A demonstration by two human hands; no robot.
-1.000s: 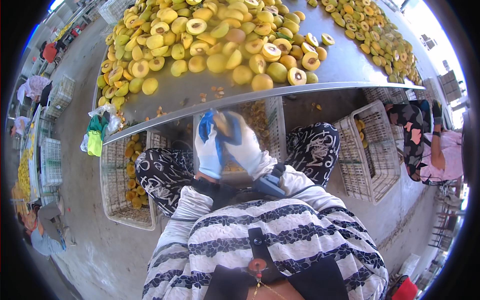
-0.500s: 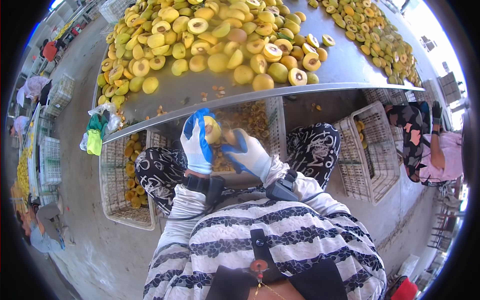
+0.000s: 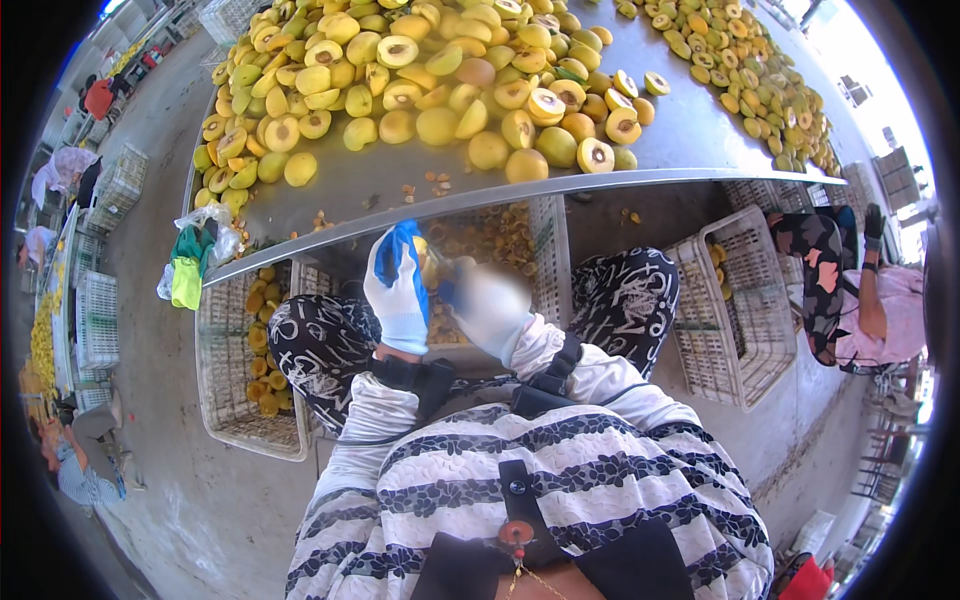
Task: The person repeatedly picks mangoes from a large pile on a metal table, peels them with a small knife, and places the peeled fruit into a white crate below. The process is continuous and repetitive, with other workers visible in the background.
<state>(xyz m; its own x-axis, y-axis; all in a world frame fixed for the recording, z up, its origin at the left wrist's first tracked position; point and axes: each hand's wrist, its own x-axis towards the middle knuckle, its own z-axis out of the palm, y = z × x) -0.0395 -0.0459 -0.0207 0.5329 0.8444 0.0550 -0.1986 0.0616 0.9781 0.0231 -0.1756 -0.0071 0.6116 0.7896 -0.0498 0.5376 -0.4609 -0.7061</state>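
My left hand (image 3: 398,295), in a white glove with blue palm, is closed around a yellow peach half (image 3: 430,260), held just below the table's edge. Most of the fruit is hidden behind the fingers. My right hand (image 3: 490,305), in a matching glove, is close against the fruit's right side. Motion blurs it, so its fingers and anything in them cannot be made out. Below both hands stands a crate (image 3: 549,240) holding brownish fruit scraps (image 3: 510,235). On the metal table (image 3: 350,190) ahead lies a heap of halved peaches (image 3: 400,90), several showing their pits.
A white crate (image 3: 220,410) with peach halves (image 3: 262,345) stands by my left knee, another crate (image 3: 735,330) to the right. A plastic bag with green cloth (image 3: 190,260) hangs at the table's left corner. More peaches (image 3: 770,95) lie far right; a co-worker (image 3: 875,310) sits there.
My right hand has turned and shifted slightly left over the peach half and is now blurred. My left hand has rotated a little, hiding more of the fruit's cut face.
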